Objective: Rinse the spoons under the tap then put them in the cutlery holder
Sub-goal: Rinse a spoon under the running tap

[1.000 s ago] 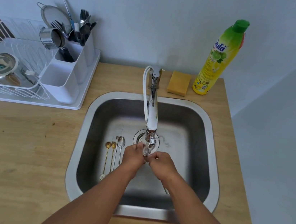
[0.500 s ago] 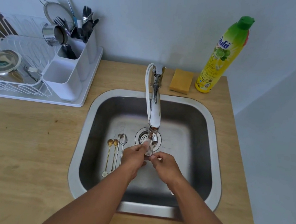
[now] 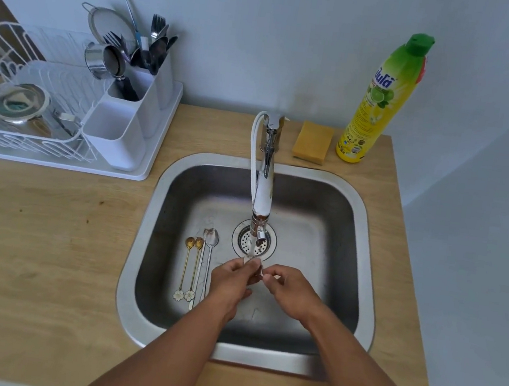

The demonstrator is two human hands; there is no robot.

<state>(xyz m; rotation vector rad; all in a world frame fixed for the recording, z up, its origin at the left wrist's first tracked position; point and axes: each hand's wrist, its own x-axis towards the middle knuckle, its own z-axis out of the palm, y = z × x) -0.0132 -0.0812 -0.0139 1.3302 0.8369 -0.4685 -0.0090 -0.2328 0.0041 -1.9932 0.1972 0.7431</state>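
Spoon (image 3: 251,261) sits under the tap (image 3: 262,194) spout, over the sink (image 3: 366,240) basin just in front of the drain (image 3: 254,240). Only its bowl tip shows; the rest is hidden by fingers. Water stream falls from spout onto it.

Left hand (image 3: 230,278): fingers curled, pinching the spoon at its bowl end. Right hand (image 3: 290,291): fingers curled in, thumb and index closed at the spoon's other end; handle itself too hidden to confirm contact precisely. Both hands meet at the spoon, forearms coming in from the bottom edge.

Four more spoons (image 3: 197,263) lie on the basin floor just left of the left hand, parallel, bowls pointing to the back: two gold ones with flower-shaped ends, two silver.

Cutlery holder (image 3: 125,130), white, stands on the wooden counter (image 3: 29,244) well left of the sink, at the right end of the dish rack (image 3: 27,91). It has forks, spoons and other utensils upright in the rear compartment; front compartment looks empty.

Behind the sink: yellow sponge (image 3: 313,142), and just right of it a yellow dish soap bottle (image 3: 381,102) with green cap.
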